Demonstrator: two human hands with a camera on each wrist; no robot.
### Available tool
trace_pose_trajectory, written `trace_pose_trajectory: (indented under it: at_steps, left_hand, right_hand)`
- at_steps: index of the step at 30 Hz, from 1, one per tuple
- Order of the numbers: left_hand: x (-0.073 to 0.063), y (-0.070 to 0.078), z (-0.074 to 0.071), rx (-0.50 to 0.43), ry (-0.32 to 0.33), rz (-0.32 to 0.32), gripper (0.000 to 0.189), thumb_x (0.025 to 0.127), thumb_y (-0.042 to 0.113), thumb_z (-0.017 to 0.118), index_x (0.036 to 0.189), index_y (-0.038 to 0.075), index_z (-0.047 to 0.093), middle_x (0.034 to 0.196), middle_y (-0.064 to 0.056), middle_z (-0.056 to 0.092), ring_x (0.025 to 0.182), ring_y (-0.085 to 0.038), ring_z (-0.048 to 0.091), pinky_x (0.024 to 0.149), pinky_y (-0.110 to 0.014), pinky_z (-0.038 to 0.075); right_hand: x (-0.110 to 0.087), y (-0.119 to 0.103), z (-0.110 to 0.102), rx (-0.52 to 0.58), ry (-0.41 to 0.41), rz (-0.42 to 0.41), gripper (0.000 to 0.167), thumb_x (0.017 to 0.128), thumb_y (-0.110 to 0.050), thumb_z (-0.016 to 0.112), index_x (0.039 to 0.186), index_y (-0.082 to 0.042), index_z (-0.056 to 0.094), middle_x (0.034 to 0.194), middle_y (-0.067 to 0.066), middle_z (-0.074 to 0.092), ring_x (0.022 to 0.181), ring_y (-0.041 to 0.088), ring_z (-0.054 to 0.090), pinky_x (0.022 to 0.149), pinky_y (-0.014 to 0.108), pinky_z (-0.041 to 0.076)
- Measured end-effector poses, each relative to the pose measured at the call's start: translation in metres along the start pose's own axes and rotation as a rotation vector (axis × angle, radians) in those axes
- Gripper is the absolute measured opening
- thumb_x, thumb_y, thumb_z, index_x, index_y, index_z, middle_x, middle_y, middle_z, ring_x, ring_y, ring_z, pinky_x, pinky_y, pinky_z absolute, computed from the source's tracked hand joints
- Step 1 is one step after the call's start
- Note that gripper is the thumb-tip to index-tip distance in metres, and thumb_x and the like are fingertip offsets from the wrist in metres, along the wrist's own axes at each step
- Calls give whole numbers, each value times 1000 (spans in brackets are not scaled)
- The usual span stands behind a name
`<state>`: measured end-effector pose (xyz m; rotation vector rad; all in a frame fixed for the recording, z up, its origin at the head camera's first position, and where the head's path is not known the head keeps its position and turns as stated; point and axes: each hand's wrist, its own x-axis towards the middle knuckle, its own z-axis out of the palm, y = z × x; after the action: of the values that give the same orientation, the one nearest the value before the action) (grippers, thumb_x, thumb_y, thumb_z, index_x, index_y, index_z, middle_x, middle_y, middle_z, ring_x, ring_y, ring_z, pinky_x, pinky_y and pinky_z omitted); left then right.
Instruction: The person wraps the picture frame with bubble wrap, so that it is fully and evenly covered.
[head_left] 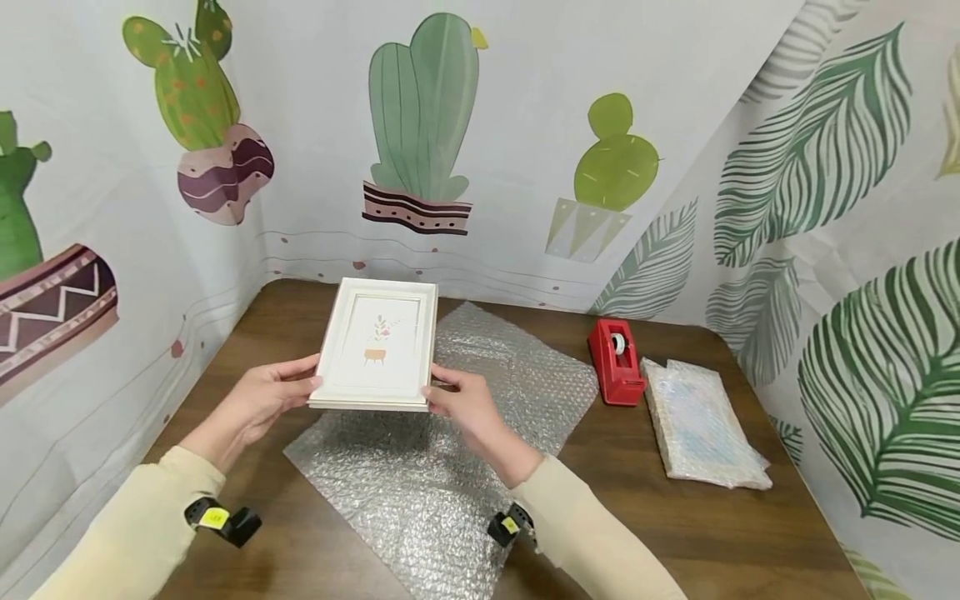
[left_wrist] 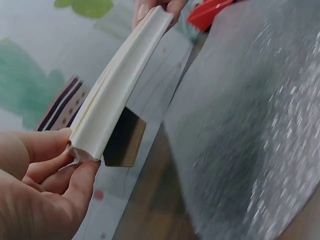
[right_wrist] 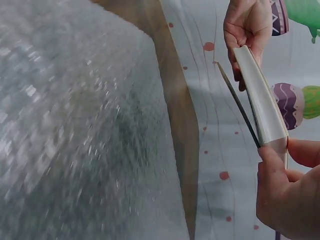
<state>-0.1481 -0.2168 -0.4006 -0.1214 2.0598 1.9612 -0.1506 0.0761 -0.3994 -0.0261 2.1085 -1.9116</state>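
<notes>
A white picture frame [head_left: 375,343] with a potted-plant print is held above the table, tilted with its face toward the head camera. My left hand [head_left: 264,398] pinches its left edge near the lower corner, thumb on the front side. On the opposite edge, my right hand [head_left: 467,402] pinches it the same way. The left wrist view shows the frame's thick side edge and a dark easel stand [left_wrist: 125,137] jutting from its back. Beneath the frame, a sheet of bubble wrap [head_left: 450,475] lies spread flat on the table, turned cornerwise.
A red tape dispenser [head_left: 617,362] with a roll of tape stands right of the bubble wrap. Beside it lies a flat bubble-wrapped parcel [head_left: 701,425]. The brown wooden table [head_left: 637,517] backs onto a wall cloth [head_left: 517,167] printed with cacti and leaves.
</notes>
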Motion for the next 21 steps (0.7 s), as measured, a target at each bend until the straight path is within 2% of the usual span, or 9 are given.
trace_pose_trajectory:
  at_steps: [3, 6, 8, 12, 18, 21]
  left_hand:
    - [-6, 2, 18, 45, 19, -23, 64, 99, 8, 65, 153, -6, 33, 122, 5, 73, 82, 4, 68, 77, -17, 58]
    - [-13, 2, 36, 88, 36, -42, 62, 100, 11, 65, 153, -2, 37, 143, -15, 62, 82, 4, 67, 78, -19, 58]
    - [-18, 1, 47, 106, 46, -44, 60, 99, 12, 65, 152, -1, 39, 148, -21, 56, 80, 5, 65, 77, -19, 57]
    - [-26, -4, 67, 89, 41, -29, 58, 99, 9, 64, 150, -4, 41, 151, -27, 47, 78, 5, 63, 75, -18, 56]
    - [-33, -14, 90, 68, 49, -49, 55, 98, 6, 64, 148, -7, 44, 144, -28, 57, 74, 3, 62, 72, -18, 55]
    - [-34, -19, 97, 50, 56, -61, 56, 97, 4, 65, 147, -7, 44, 141, -27, 61, 73, 2, 63, 71, -17, 55]
  right_hand:
    - [-12, 1, -14, -23, 4, -19, 46, 96, -2, 66, 141, 2, 57, 134, 27, 65, 88, 8, 70, 85, 28, 63]
    - [-24, 3, -26, -33, 17, -17, 46, 96, -1, 66, 141, 3, 57, 132, 29, 66, 90, 8, 71, 83, 27, 63]
    - [-33, 6, -33, -35, 34, -12, 47, 95, 0, 66, 141, 5, 56, 128, 31, 67, 86, 8, 70, 78, 24, 62]
    - [-50, 12, -45, -31, 72, 10, 47, 95, 2, 66, 141, 7, 55, 128, 32, 66, 86, 7, 69, 74, 21, 60]
    - [-69, 24, -58, -59, 87, 12, 48, 95, 1, 66, 140, 9, 55, 132, 32, 64, 100, 16, 72, 81, 29, 63]
    - [-75, 28, -61, -65, 85, 12, 49, 95, 0, 67, 141, 10, 54, 134, 33, 63, 102, 17, 71, 80, 26, 61]
